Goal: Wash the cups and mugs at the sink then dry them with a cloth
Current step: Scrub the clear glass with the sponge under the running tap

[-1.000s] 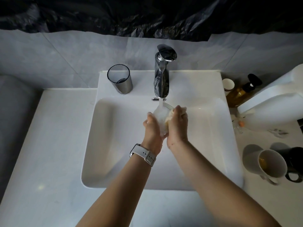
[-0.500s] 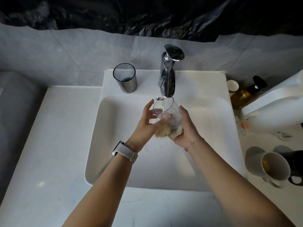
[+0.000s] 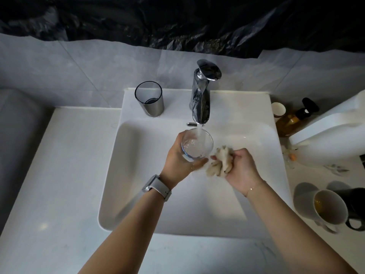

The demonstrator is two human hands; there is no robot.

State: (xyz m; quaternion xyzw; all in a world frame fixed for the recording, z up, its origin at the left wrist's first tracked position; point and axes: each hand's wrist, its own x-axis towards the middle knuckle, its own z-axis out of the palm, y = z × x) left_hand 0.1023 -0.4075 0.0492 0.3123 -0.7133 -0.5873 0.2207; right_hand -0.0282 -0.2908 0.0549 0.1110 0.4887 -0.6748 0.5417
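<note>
My left hand grips a clear glass upright under the chrome tap, and running water pours into it. Just right of the glass, my right hand squeezes a crumpled beige cloth. Both hands are over the white sink. A white mug with brown residue and a black mug lie on the counter at the right. A grey tumbler stands on the sink's back left ledge.
A small white cup, an amber pump bottle and a large white jug crowd the right back counter. White counter stretches left of the sink. The tiled wall rises behind the tap.
The cloth has come away from the glass: my right hand pulled it out to the right. My left hand turned the glass upright under the stream.
</note>
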